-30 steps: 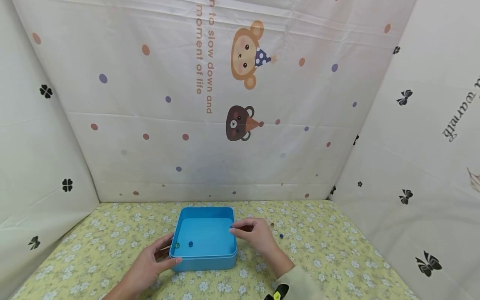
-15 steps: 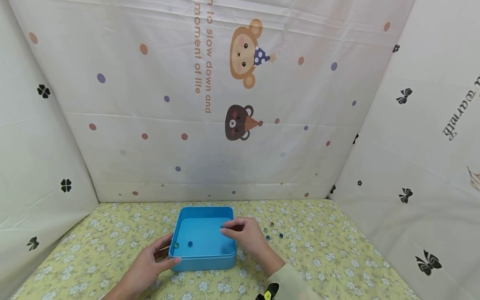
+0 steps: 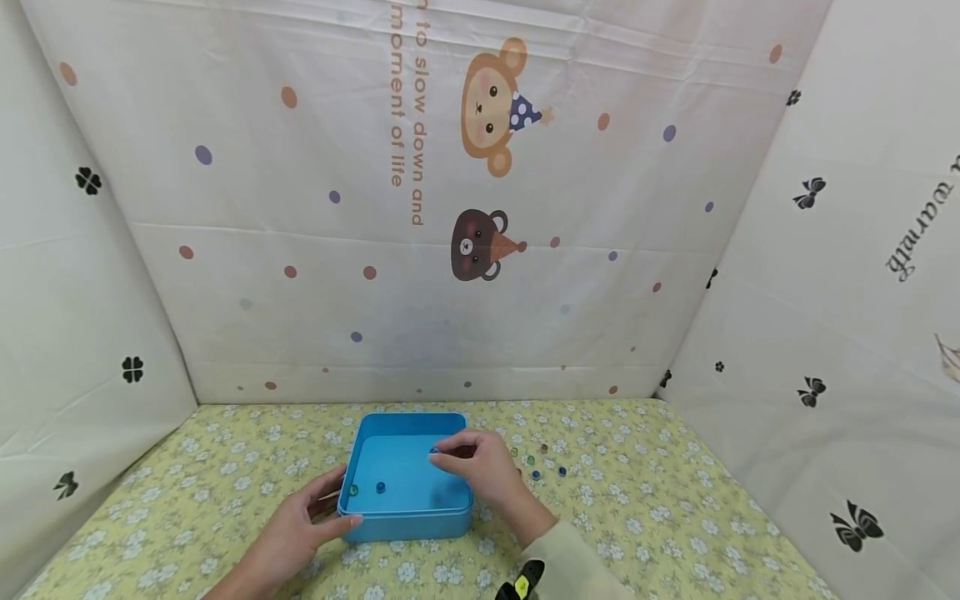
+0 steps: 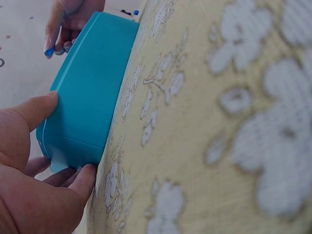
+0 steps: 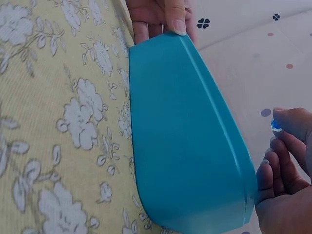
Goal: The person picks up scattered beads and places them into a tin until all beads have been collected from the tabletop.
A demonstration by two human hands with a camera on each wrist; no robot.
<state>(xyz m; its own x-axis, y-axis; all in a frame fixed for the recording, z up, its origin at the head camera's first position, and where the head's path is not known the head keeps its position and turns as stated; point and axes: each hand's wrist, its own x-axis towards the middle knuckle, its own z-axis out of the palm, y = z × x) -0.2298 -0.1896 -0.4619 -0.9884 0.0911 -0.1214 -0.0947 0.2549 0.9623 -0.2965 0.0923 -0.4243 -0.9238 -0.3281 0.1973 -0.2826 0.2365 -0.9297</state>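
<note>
A blue square box (image 3: 408,527) stands on the flowered cloth with its open side up. My left hand (image 3: 303,525) holds its near left corner, thumb at the front rim and fingers along the left wall. Between thumb and fingertips, my right hand (image 3: 491,477) pinches a blue glass marble (image 5: 276,126) over the right part of the box. Inside, a dark blue marble (image 3: 380,487) lies on the floor and a green marble (image 3: 354,491) sits near the left wall.
Several more marbles lie on the cloth right of the box, among them a blue marble (image 3: 562,472), a green marble (image 3: 531,460) and a brown marble (image 3: 543,448). A printed white curtain (image 3: 420,317) stands behind, with white sheets at both sides.
My right hand has moved left from the box's right rim to over its inside, carrying the blue marble. Marbles on the cloth behind it have come into sight. My left hand stays put.
</note>
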